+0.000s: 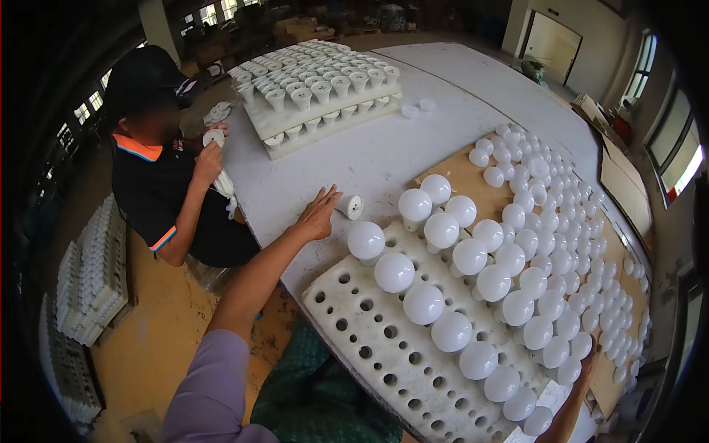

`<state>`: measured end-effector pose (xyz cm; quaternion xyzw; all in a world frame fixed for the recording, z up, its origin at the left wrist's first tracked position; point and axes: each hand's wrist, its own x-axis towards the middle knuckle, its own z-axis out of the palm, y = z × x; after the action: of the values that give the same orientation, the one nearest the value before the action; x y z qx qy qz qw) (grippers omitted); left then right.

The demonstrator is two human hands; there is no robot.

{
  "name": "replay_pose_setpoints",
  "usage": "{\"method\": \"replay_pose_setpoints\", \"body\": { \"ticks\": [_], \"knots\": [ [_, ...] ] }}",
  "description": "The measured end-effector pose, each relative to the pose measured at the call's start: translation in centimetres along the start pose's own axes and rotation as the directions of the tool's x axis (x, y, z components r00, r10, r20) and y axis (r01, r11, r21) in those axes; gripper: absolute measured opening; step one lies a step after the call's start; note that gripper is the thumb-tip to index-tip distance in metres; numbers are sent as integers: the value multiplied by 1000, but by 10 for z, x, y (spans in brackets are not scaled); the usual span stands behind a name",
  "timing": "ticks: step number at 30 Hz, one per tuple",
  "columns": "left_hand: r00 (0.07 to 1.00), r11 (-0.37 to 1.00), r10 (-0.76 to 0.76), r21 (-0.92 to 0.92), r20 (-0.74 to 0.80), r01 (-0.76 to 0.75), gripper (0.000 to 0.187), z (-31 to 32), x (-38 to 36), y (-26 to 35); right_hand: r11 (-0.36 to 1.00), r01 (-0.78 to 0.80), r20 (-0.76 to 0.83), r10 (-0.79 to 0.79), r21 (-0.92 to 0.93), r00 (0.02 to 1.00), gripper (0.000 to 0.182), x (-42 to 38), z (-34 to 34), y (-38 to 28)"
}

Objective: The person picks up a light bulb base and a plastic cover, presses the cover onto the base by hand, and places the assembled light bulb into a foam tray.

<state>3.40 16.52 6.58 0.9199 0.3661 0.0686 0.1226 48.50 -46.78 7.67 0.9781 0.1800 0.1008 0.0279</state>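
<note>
Purple sleeve low and close, with green cloth just beside it. Far left, on the floor: white stacks of small parts. Next, a person in a black shirt, holding a white piece up in one hand. Then the left hand, out over the white table. Fingers spread wide, palm down, holding nothing. Just beside the fingertips, maybe touching: a small white cap, lying on its side on the table. Farther back, stacked trays full of white cups, and two loose lids just to the right of them. Right of the cap, round white bulbs in rows, standing in a white foam tray with many holes. Near side of the foam tray with open holes only. Behind, brown cardboard under many more round white balls, packed close and running far to the right. Far back, a pale door. Low at the right edge, the right hand, up against the last bulbs in the foam tray. Mostly hidden behind them; cannot tell if those fingers are spread or pinched.
</note>
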Motion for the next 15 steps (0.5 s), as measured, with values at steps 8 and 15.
{"method": "replay_pose_setpoints", "body": {
  "ticks": [8,15],
  "knots": [
    [992,991,-126,-51,-34,124,56,24,54,6,-158,-100,169,520,982,837,58,-114,-37,73],
    [935,888,-271,-434,-228,152,48,20,9,-2,-346,191,-131,191,918,973,65,-222,-106,20]
  ]
}}
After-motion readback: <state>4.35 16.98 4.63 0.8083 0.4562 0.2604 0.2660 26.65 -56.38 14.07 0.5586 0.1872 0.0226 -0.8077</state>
